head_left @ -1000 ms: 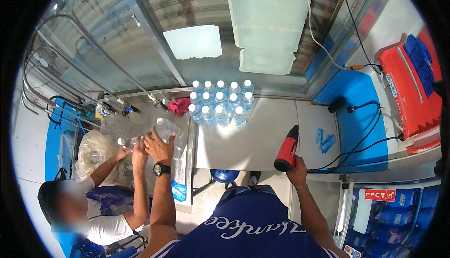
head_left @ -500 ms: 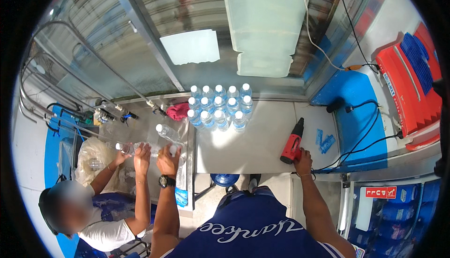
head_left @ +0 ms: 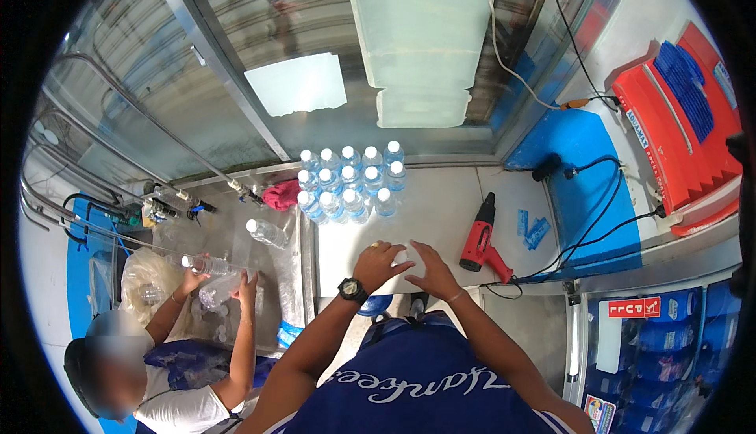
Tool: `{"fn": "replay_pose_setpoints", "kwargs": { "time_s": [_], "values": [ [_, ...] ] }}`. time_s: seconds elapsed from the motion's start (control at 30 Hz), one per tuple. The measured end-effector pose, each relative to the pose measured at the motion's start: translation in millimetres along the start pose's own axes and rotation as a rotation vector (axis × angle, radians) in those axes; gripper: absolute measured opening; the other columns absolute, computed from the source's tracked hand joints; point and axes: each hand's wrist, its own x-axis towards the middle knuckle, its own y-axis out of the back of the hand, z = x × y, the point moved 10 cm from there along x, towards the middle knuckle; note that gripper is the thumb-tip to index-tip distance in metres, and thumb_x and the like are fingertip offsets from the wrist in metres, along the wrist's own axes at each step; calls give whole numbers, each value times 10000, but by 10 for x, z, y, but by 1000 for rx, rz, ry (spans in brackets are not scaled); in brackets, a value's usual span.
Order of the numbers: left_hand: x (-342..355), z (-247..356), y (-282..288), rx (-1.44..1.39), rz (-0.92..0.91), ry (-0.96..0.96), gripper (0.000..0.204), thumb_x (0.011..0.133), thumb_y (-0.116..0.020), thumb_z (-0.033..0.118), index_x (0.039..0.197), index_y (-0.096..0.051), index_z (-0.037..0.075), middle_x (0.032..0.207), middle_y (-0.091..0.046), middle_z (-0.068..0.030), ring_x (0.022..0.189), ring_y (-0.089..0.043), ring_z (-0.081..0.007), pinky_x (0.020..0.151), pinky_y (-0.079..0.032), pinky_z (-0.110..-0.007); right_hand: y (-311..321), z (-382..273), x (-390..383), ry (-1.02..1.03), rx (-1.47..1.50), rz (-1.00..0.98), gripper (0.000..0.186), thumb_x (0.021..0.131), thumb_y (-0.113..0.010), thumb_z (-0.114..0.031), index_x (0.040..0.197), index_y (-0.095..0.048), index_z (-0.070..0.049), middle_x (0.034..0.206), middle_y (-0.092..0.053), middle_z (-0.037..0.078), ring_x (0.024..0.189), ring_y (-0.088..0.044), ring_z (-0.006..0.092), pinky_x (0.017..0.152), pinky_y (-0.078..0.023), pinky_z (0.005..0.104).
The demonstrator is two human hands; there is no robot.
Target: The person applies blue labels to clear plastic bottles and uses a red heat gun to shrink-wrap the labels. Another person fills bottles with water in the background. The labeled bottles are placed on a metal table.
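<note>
My left hand [head_left: 376, 267] closes around a small clear plastic bottle [head_left: 403, 257] with a white cap, over the front of the white counter. Fingers spread and curved, my right hand [head_left: 435, 274] reaches to the bottle's other side; whether it touches is unclear. Much of the bottle is hidden by my hands. To the right, a red heat gun [head_left: 476, 241] with a black nozzle lies on the counter, apart from my hands. Blue plastic strips [head_left: 536, 233] lie beyond it. Rows of capped, filled bottles [head_left: 352, 178] stand at the back left of the counter.
On the left, a co-worker's hands [head_left: 246, 288] handle clear bottles over a metal sink [head_left: 296, 276]. One bottle [head_left: 268, 233] lies inside the sink, and a red cloth [head_left: 281, 195] sits at its back. Black cords [head_left: 602, 237] run along the right wall. Metal pipes with taps stand far left.
My right hand has let go of the heat gun and moved left to the bottle. My left hand has brought the bottle from the sink to the counter.
</note>
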Motion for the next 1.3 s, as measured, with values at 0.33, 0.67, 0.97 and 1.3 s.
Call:
{"fn": "replay_pose_setpoints", "kwargs": {
  "time_s": [0.33,0.67,0.97,1.3],
  "values": [
    [19,-204,173,-16,13,104,644,797,-811,601,1229,-714,133,912,-681,-70,866,-649,-276,784,-501,-422,-116,458,173,-260,152,105,729,798,-871,-178,1419,-514,-41,1355,-598,190,1184,-637,377,965,-565,412],
    [-28,-367,121,-220,7,252,508,866,-796,491,1213,-727,127,989,-703,-93,949,-673,-283,885,-494,-437,-76,560,119,-264,144,154,869,795,-872,-194,1520,-418,-39,1397,-577,203,1253,-599,359,1016,-534,429],
    [-529,-1078,1193,481,571,217,662,744,-891,217,1344,-631,119,1442,-530,-222,1303,-514,-431,1085,-412,-565,47,884,-687,-572,299,160,677,874,-810,-150,1467,-504,-30,1335,-633,170,1148,-672,258,929,-579,376],
    [-1018,-2038,2065,377,418,526,380,728,-867,110,1079,-728,62,1000,-650,-189,932,-640,-398,848,-502,-495,1118,1101,-1446,-457,161,626,291,948,-733,-128,1204,-686,2,1015,-738,107,881,-713,176,783,-573,314]
  ]
}}
